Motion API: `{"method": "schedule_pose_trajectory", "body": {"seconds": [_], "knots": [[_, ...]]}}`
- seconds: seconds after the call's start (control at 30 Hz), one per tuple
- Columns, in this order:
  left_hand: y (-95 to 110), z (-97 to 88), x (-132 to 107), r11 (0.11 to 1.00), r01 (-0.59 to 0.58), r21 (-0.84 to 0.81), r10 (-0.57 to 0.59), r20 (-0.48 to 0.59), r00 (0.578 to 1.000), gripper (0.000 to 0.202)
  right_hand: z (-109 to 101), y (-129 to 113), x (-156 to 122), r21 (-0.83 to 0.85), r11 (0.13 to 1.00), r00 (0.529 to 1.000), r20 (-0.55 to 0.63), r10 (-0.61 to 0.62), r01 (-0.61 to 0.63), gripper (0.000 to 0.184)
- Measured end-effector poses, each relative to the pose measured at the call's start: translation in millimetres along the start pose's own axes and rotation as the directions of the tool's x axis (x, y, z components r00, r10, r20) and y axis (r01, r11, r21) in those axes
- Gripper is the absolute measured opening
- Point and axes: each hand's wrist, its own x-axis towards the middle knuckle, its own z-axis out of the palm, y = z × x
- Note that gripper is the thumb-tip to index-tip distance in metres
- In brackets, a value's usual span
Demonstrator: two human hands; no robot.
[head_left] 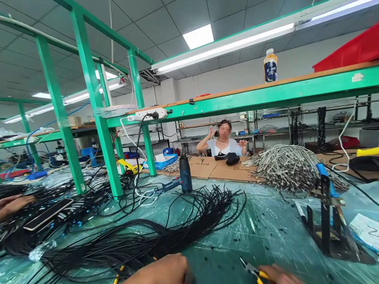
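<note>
Hands: right hand (289, 283) gripping cutters (251, 269) | left hand (173, 278) half-curled, hold unclear | black cables (137, 242) beyond left hand

1 camera, worn on the person's head, looks forward and down across the bench (217, 267) in a wide view. Nearest to it are the left hand (171, 278) at bottom centre and the right hand (289, 283) further right. A green shelf (241, 99) spans mid-right, another person (224, 146) is farther off near the centre, and the ceiling (165, 2) fills the frame's top.
</note>
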Motion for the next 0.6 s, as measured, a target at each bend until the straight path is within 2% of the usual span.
{"method": "schedule_pose_trajectory", "body": {"seconds": [0.1, 0.23, 0.33, 0.47, 0.6], "knots": [[10, -0.5, 3, 0.999, -0.043, -0.029, 0.044, 0.011, 0.999, 0.018, 2, 0, -2, 0.002, 1.000, 0.999, -0.037, 0.005, -0.005, 0.052], [33, 2.8, 11, 0.996, -0.073, -0.051, 0.072, -0.027, 0.997, 0.008, 1, -3, -5, 0.020, 1.000, 0.996, -0.085, -0.003, 0.005, 0.048], [44, 2.5, 14, 0.997, -0.066, -0.046, 0.063, -0.079, 0.995, 0.011, -2, -6, -8, 0.041, 0.999, 0.993, -0.121, -0.011, 0.016, 0.048], [55, -11.8, 15, 0.995, -0.036, -0.089, 0.024, -0.139, 0.990, 0.012, -8, -13, -15, 0.055, 0.998, 0.978, -0.205, -0.031, 0.043, 0.047], [83, -29.1, 7, 0.976, -0.007, -0.216, -0.017, -0.106, 0.994, 0.013, -14, -23, -19, 0.066, 0.996, 0.947, -0.319, -0.029, 0.053, 0.051]]}}
